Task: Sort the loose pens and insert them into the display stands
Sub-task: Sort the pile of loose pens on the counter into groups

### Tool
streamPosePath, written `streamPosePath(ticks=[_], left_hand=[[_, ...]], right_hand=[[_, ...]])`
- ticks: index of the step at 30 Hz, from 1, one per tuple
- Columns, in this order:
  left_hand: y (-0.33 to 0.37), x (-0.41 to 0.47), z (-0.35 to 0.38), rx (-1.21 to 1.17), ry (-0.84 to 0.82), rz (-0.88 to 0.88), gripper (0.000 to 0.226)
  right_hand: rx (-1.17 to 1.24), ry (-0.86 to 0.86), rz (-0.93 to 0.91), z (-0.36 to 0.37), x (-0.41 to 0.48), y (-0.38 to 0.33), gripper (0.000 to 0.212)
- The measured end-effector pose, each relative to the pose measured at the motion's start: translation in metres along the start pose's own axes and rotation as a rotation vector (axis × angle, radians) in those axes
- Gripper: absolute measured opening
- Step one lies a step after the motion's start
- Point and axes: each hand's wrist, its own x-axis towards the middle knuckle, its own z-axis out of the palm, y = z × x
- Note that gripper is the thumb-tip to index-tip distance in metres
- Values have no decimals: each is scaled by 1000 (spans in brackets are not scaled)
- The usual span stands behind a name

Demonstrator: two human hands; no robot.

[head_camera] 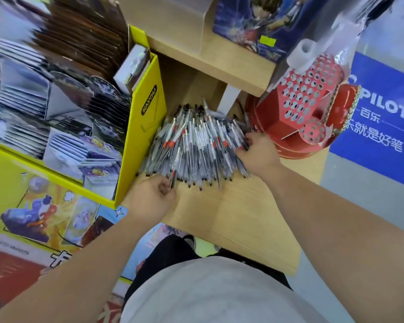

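Surface: a light wooden shelf [231, 206] carries both hands. A second wooden shelf [219, 66] runs above it, beyond the hands. Grey floor [371, 229] shows to the right of the right forearm.

Task items: the pile of pens [196, 145] lies on the lower shelf between the two hands, with dark tips pointing toward the person. The red stand [308, 99], perforated with round holes, sits just beyond and to the right of the right hand.

Left hand [152, 197]: fingers curled, pinching a single pen [173, 181] against the thumb at the near left corner of the pile.

Right hand [257, 152]: fingers bent into the right edge of the pile, touching pens. Whether they grip any cannot be determined.

Writing: the yellow box [145, 127], directly beyond the left hand, reads "KAYOU" on its side. The blue sign [380, 113], far right of the right hand, reads "PILOT" with Chinese characters beneath.
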Motion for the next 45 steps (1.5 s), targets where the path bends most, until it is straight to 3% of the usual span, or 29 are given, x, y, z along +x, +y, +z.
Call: streamPosePath(ticks=[12, 16, 26, 45], left_hand=[[9, -1, 0, -90, -110, -39, 8], [13, -2, 0, -102, -165, -22, 6], [8, -11, 10, -271, -212, -58, 7], [19, -5, 27, -371, -209, -110, 5]], right_hand=[[-40, 19, 47, 6, -8, 3, 50], [-41, -7, 65, 12, -17, 5, 36], [-20, -14, 48, 16, -26, 8, 26], [-151, -125, 34, 17, -34, -4, 42]])
